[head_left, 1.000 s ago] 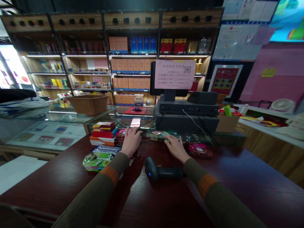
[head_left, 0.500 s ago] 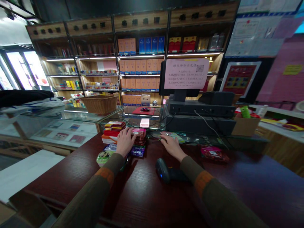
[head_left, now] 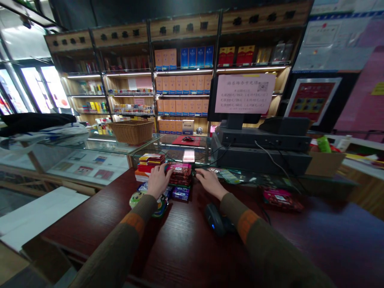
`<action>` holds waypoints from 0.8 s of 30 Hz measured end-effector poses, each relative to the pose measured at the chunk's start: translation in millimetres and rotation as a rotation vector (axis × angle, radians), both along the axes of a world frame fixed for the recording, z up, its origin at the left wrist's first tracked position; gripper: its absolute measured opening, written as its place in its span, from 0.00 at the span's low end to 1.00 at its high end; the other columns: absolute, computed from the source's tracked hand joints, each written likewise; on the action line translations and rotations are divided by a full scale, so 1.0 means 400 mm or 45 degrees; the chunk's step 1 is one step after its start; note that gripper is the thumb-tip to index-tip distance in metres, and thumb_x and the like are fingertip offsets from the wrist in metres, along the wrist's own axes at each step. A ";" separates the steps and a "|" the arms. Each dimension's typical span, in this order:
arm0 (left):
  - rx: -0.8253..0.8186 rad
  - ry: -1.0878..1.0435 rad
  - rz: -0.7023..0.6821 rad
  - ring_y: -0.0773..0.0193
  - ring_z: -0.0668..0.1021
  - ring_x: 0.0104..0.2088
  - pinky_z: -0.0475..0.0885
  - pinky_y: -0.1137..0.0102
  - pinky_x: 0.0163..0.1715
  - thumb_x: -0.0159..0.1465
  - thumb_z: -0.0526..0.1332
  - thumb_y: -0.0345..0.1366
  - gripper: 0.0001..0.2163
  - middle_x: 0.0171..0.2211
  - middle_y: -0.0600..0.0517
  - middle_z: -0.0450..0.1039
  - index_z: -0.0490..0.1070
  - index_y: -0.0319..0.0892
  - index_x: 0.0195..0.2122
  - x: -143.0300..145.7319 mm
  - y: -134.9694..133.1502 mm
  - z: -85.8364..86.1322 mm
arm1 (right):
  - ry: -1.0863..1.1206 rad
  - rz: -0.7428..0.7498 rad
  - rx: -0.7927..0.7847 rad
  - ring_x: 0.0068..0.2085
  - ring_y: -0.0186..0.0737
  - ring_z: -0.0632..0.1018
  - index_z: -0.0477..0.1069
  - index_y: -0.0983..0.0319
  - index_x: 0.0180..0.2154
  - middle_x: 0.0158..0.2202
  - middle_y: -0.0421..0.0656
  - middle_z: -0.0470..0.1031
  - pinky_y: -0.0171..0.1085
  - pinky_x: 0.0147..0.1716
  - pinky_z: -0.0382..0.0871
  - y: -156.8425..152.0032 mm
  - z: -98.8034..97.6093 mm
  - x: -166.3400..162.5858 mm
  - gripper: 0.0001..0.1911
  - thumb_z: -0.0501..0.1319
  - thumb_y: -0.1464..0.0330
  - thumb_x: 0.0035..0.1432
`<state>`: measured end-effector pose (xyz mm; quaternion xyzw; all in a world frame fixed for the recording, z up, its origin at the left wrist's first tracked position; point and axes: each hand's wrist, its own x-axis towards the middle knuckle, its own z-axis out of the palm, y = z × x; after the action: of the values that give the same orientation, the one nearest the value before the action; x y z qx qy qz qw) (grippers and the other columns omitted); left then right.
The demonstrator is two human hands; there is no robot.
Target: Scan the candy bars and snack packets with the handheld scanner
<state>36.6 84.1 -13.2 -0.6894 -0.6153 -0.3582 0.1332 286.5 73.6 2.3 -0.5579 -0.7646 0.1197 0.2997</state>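
Observation:
My left hand [head_left: 158, 181] lies with its fingers apart between two piles, and its thumb reaches the edge of the pink-and-brown packets [head_left: 181, 173], stacked on top of one another. To its left rises a pile of red, yellow and orange packs [head_left: 149, 165]. Purple packets [head_left: 181, 193] lie in front of the stack, and a green-and-white packet [head_left: 136, 199] sits beside my left wrist. My right hand [head_left: 211, 183] hovers just right of the pink-and-brown stack, fingers stretched out and holding nothing. Below it a dark barcode scanner [head_left: 215, 220] with a blue light rests on the table.
Another pink-and-brown packet [head_left: 282, 198] lies on the brown table [head_left: 180, 248] at right. Behind stand a black register [head_left: 261, 154] with a monitor bearing a pink notice [head_left: 244, 94], a glass counter [head_left: 105, 160], a wicker basket [head_left: 132, 133] and shelves of boxes.
My right hand has moved left, off the flat items by the register and closer to the pink-and-brown stack. My left hand stays at the piles. The view has swung slightly left.

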 end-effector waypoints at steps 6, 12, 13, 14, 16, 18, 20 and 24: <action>-0.204 -0.161 -0.041 0.52 0.77 0.51 0.70 0.59 0.52 0.71 0.51 0.49 0.23 0.47 0.41 0.77 0.66 0.39 0.59 0.015 -0.013 0.018 | 0.131 0.002 -0.051 0.60 0.46 0.73 0.71 0.54 0.58 0.59 0.42 0.75 0.48 0.63 0.58 0.038 -0.008 -0.022 0.21 0.51 0.63 0.67; -0.428 -0.326 -0.015 0.46 0.79 0.52 0.70 0.57 0.50 0.71 0.49 0.51 0.24 0.51 0.40 0.78 0.65 0.43 0.62 0.033 -0.034 0.061 | 0.337 0.026 -0.094 0.58 0.45 0.75 0.74 0.58 0.56 0.57 0.45 0.76 0.44 0.60 0.63 0.076 -0.018 -0.036 0.21 0.53 0.65 0.65; -0.466 -0.364 -0.025 0.46 0.78 0.52 0.70 0.57 0.51 0.71 0.49 0.51 0.24 0.51 0.40 0.78 0.65 0.44 0.62 0.033 -0.031 0.063 | 0.358 0.042 -0.097 0.57 0.45 0.75 0.74 0.59 0.56 0.57 0.45 0.77 0.43 0.60 0.64 0.080 -0.020 -0.039 0.21 0.53 0.66 0.65; -0.496 -0.401 -0.045 0.46 0.78 0.53 0.70 0.57 0.51 0.71 0.49 0.51 0.24 0.52 0.41 0.77 0.66 0.45 0.62 0.032 -0.027 0.064 | 0.373 0.059 -0.100 0.57 0.45 0.76 0.74 0.59 0.55 0.56 0.45 0.77 0.43 0.59 0.64 0.084 -0.021 -0.042 0.21 0.53 0.66 0.65; -0.513 -0.467 -0.102 0.47 0.78 0.54 0.69 0.58 0.53 0.71 0.48 0.50 0.24 0.55 0.41 0.76 0.67 0.45 0.61 0.030 -0.013 0.060 | 0.393 0.078 -0.106 0.57 0.45 0.76 0.75 0.58 0.55 0.56 0.44 0.77 0.43 0.59 0.65 0.091 -0.024 -0.049 0.21 0.53 0.66 0.64; -0.484 -0.503 -0.162 0.50 0.77 0.55 0.68 0.61 0.54 0.71 0.49 0.48 0.22 0.54 0.42 0.77 0.71 0.44 0.57 0.028 0.001 0.053 | 0.400 0.084 -0.119 0.57 0.45 0.76 0.75 0.57 0.55 0.56 0.44 0.77 0.43 0.59 0.65 0.097 -0.029 -0.057 0.20 0.54 0.66 0.64; -0.460 -0.509 -0.196 0.51 0.78 0.53 0.69 0.63 0.52 0.71 0.50 0.47 0.20 0.51 0.43 0.79 0.75 0.44 0.52 0.027 0.011 0.045 | 0.427 0.084 -0.133 0.57 0.45 0.75 0.76 0.56 0.54 0.56 0.43 0.78 0.44 0.60 0.64 0.104 -0.037 -0.066 0.20 0.56 0.65 0.63; -0.421 -0.471 -0.245 0.53 0.80 0.47 0.70 0.65 0.47 0.70 0.50 0.45 0.18 0.44 0.46 0.81 0.78 0.45 0.43 0.025 0.013 0.036 | 0.487 0.078 -0.143 0.57 0.47 0.75 0.78 0.55 0.51 0.54 0.42 0.79 0.46 0.61 0.63 0.117 -0.053 -0.078 0.18 0.57 0.66 0.62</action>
<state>46.8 89.2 1.4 -0.6800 -0.6109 -0.3838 -0.1308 255.3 120.3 -19.0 -0.5173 -0.7025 0.2752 0.4040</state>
